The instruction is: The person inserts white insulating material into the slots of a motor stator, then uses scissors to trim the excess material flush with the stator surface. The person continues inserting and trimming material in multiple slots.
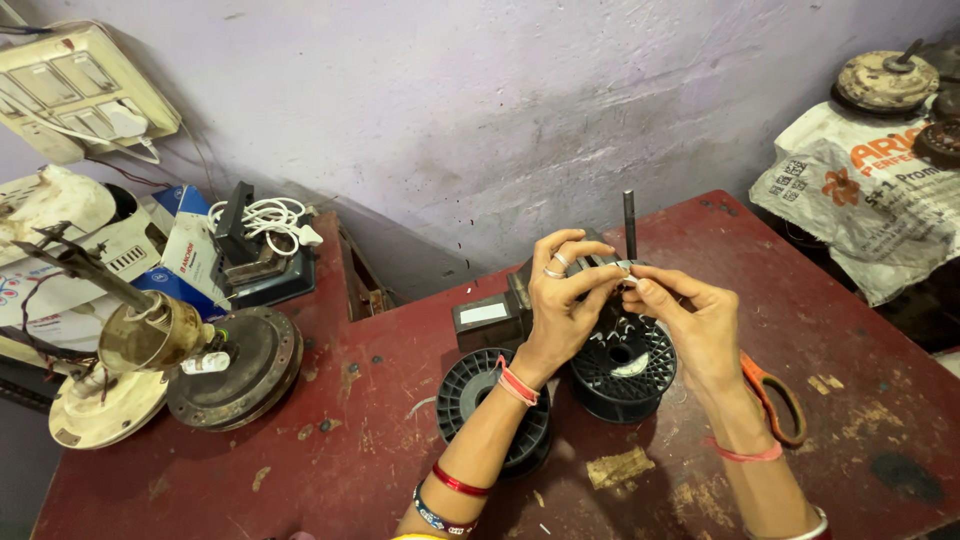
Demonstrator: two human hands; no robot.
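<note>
both hands meet above the middle of the red table, fingertips pressed together on one small pale piece held between them. left hand has its thumb and forefinger pinched on that piece, the other fingers lifted and curled, two rings showing on them. right hand pinches the same piece from the other side, fingers bunched tight. what the piece is cannot be told; it is too small, light in colour, and sits just beside a dark upright rod that rises behind the fingers.

below the hands stands a black plastic spool, its hub facing up, with a little pale winding visible inside. a second black spool lies under the left forearm, partly covered by it. behind the left hand is a dark box-shaped device with a pale label on its face, touching the base of the rod's mount as far as can be seen. scissors with orange handles lie on the table just under the right wrist.

well apart, at the left edge of the table, rests a round rusty fan motor with a brass-coloured part on a shaft beside it. a white switch board hangs on the wall above.
</note>
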